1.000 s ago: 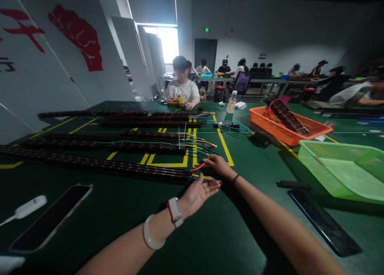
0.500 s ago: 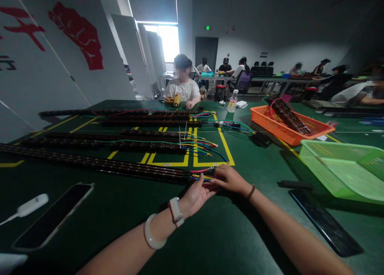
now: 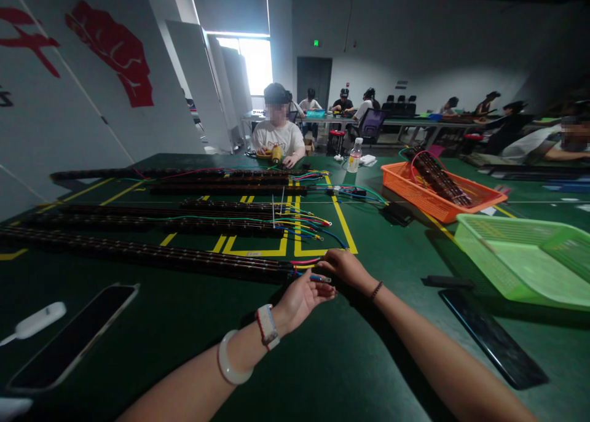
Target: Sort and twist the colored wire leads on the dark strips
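Note:
The nearest long dark strip bundle (image 3: 207,256) lies across the table, with coloured wires coming out of its right end. My left hand (image 3: 299,299) is palm up beside that end, its fingers stretched out and apart. A blue wire (image 3: 320,279) with a metal terminal runs past the thumb, above the palm. My right hand (image 3: 345,269) is curled closed just beyond, its fingertips at the yellow wire (image 3: 304,266). A red wire (image 3: 302,261) also reaches toward these fingers; the exact pinch is partly hidden.
More strip bundles (image 3: 221,224) with wire ends lie behind. An orange basket (image 3: 415,193) and a green basket (image 3: 488,274) stand on the right. Phones lie at left (image 3: 74,336) and right (image 3: 493,339). A person (image 3: 279,136) sits across the table, near a bottle (image 3: 354,156).
My hands have moved slightly apart. The left fingers have come away from the right hand, and the blue wire's terminal now shows. My right hand has shifted a little left.

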`<action>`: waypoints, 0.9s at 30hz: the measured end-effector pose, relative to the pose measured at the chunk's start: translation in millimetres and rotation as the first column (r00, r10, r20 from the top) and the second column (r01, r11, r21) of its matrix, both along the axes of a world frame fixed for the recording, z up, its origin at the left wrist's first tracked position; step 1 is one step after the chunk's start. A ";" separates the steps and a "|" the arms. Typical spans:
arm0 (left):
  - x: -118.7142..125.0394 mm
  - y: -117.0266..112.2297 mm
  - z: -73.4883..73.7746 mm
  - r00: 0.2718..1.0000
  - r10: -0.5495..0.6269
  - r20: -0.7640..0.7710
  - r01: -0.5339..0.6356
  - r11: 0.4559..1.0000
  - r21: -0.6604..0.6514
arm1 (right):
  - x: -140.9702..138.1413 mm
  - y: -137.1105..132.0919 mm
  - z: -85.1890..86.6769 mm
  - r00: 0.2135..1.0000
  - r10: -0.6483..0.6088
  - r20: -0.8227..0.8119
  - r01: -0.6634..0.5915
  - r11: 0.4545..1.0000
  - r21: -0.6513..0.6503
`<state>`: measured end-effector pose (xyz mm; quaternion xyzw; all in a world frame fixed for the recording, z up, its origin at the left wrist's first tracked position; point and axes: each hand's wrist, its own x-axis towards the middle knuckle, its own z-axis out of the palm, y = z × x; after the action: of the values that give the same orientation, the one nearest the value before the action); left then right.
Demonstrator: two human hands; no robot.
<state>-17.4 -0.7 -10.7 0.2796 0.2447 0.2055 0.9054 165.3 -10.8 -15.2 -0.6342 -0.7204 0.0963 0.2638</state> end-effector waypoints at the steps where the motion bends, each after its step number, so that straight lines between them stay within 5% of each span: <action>1: -0.2 -0.2 0.5 1.000 0.009 -0.001 -0.009 1.000 -0.003 | 0.0 3.1 -1.9 1.000 -0.022 0.016 0.022 1.000 0.017; 8: -1.4 -1.1 0.5 0.999 0.036 -0.014 -0.036 0.999 0.031 | 2.0 18.2 -4.5 0.992 -0.094 0.082 0.085 0.991 0.107; 12: -0.4 -1.9 0.7 0.999 0.048 -0.014 -0.048 0.998 0.036 | 3.5 7.2 -4.0 0.996 -0.033 0.080 0.025 0.994 0.103; 16: 0.3 -1.8 1.4 0.998 0.050 -0.023 -0.049 0.999 0.020 | 5.8 -11.0 0.6 0.994 -0.070 0.080 0.046 0.962 0.267; 19: 0.7 -1.1 2.1 0.997 0.058 -0.050 -0.058 0.998 0.004 | 5.5 -21.2 6.5 0.984 0.040 0.175 -0.111 0.902 0.418; 22: 1.5 -0.1 2.3 0.996 0.063 -0.066 -0.065 0.998 -0.028 | 0.4 -25.0 10.2 0.918 0.166 0.360 -0.320 0.846 0.426; 27: 1.9 0.8 -1.5 1.000 0.028 -0.014 -0.028 0.999 -0.020 | -7.2 -21.5 6.4 0.879 0.171 0.446 -0.367 0.840 0.399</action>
<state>-15.5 0.1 -12.2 0.2682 0.2567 0.2138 0.9036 158.1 -32.3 -8.8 -0.4468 -0.8430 -0.1743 0.2436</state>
